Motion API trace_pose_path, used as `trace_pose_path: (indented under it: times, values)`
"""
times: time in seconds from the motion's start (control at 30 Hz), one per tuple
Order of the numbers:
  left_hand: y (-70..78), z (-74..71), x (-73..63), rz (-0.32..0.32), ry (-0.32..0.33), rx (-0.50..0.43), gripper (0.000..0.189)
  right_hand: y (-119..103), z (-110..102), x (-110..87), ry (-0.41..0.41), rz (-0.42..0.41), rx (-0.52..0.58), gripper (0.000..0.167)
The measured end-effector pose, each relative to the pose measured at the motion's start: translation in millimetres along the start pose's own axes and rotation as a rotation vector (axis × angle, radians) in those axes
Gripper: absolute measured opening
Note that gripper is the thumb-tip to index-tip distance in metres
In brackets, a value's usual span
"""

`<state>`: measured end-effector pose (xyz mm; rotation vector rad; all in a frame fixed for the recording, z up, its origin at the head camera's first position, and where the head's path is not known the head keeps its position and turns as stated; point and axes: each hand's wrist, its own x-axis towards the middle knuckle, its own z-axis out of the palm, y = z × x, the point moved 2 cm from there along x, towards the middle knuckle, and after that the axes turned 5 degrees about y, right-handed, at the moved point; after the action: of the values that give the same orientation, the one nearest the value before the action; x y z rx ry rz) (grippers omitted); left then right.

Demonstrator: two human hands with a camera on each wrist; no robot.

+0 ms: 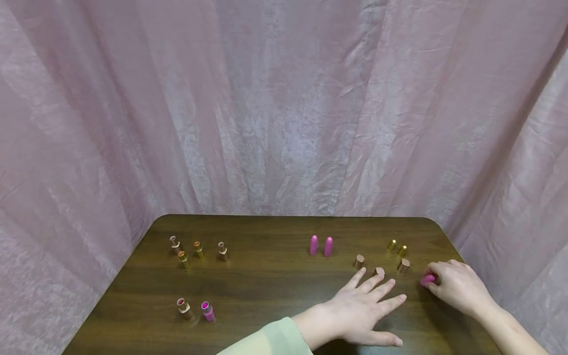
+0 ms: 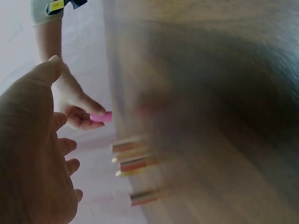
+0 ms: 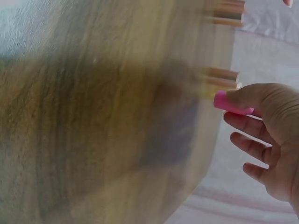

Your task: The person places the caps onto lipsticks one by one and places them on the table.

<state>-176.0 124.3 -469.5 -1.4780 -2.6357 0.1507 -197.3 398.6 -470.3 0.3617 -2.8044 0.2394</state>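
My right hand [image 1: 459,287] pinches a pink lipstick cap [image 3: 231,102] between thumb and index finger at the table's right side. Its other fingers are spread apart in the right wrist view. Palm down, my left hand [image 1: 360,311] has its fingers straight and fanned out near the table's front. Just beyond those fingertips is a rose-gold cap [image 1: 379,271], partly hidden. Two more rose-gold caps, one to the left [image 1: 359,262] and one to the right [image 1: 404,266], stand nearby. Behind them are two small gold caps [image 1: 392,245].
Two pink caps [image 1: 313,245] stand upright at the back middle. On the left are uncapped lipsticks: several rose-gold and gold tubes [image 1: 223,252] at the back, then a rose-gold tube [image 1: 185,309] and a pink tube [image 1: 207,311] nearer. Pink curtains [image 1: 284,123] surround the brown table [image 1: 266,281].
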Motion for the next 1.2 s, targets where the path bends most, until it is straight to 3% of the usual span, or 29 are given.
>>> trace_pose_path:
  times: [0.33,0.53,0.63,0.77,0.97,1.07,1.2]
  values:
    - [-53.2,-28.3,-58.1,0.019,0.163,-0.088,0.083,-42.6,-15.4,9.6,0.089,-0.044,0.07,0.03]
    - [-92.4,-37.4,-105.4,-0.008,0.267,-0.13,0.079,-75.8,-16.2,13.6,0.21,-0.164,0.114,0.039]
    - [-113.4,-41.3,-134.7,-0.059,0.292,-0.178,0.077,-93.2,-14.7,14.7,0.268,-0.234,0.139,0.04]
    - [-141.0,-44.5,-177.8,-0.162,0.299,-0.227,0.074,-114.8,-10.2,16.0,0.318,-0.327,0.168,0.039]
    - [-175.8,-40.4,-240.8,-0.306,0.263,-0.209,0.065,-142.0,1.6,17.8,0.326,-0.409,0.211,0.038]
    - [-186.7,-33.0,-262.1,-0.352,0.206,-0.182,0.059,-151.8,7.4,18.4,0.324,-0.445,0.243,0.037]
    - [-194.6,-22.4,-276.8,-0.354,0.154,-0.136,0.047,-161.7,14.0,19.2,0.315,-0.469,0.259,0.035]
